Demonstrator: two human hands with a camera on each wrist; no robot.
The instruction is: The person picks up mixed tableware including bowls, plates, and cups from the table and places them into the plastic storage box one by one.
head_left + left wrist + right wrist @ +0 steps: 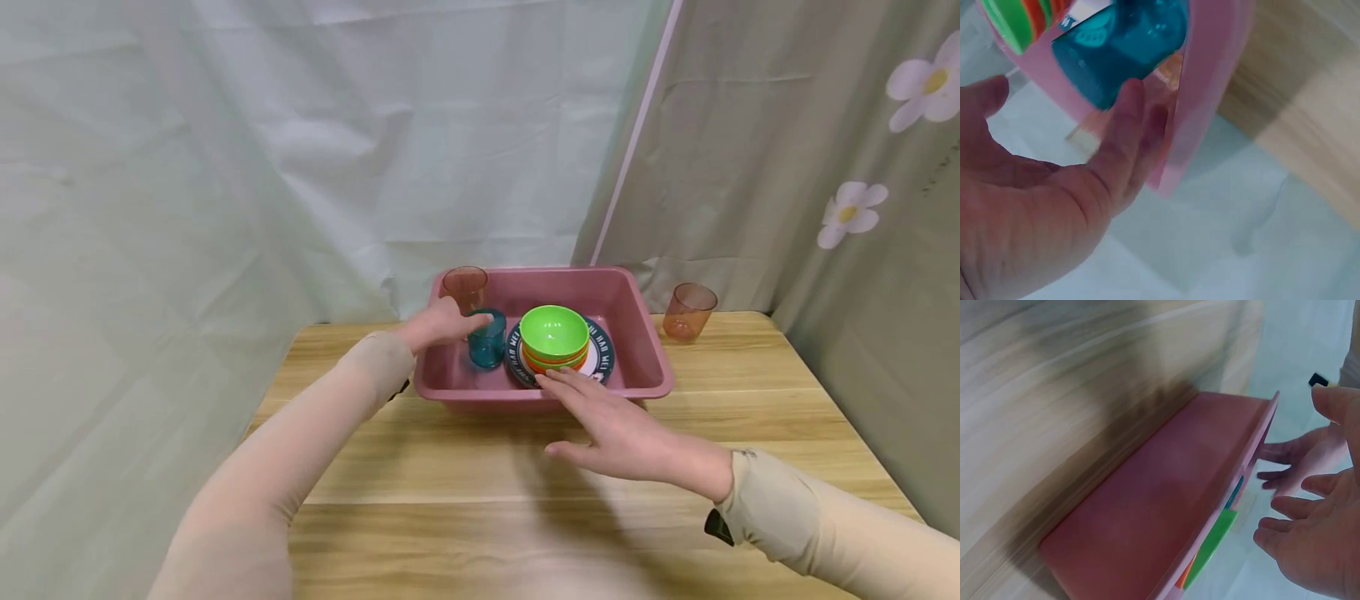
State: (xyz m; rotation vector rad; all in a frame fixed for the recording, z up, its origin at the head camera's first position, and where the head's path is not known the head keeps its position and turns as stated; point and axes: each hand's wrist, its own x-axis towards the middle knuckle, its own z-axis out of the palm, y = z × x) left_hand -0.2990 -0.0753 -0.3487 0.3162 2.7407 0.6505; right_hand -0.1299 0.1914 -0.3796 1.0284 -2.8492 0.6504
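Note:
A pink basin (645,379) stands on the wooden table. At its left end are a teal cup (487,348) and, behind it, a clear orange cup (467,281). My left hand (441,323) is over that end, thumb held apart; in the left wrist view its extended fingertips are close to the teal cup (1119,56), and contact is unclear. Green and orange bowls (555,332) are stacked on a dark-rimmed plate (604,350) in the basin. My right hand (615,429), fingers spread and holding nothing, hovers by the basin's front rim.
Another clear orange cup (688,312) stands on the table (450,475), right of the basin. Pale curtains (450,150) hang behind and beside the table, with printed flowers (851,214) at the right.

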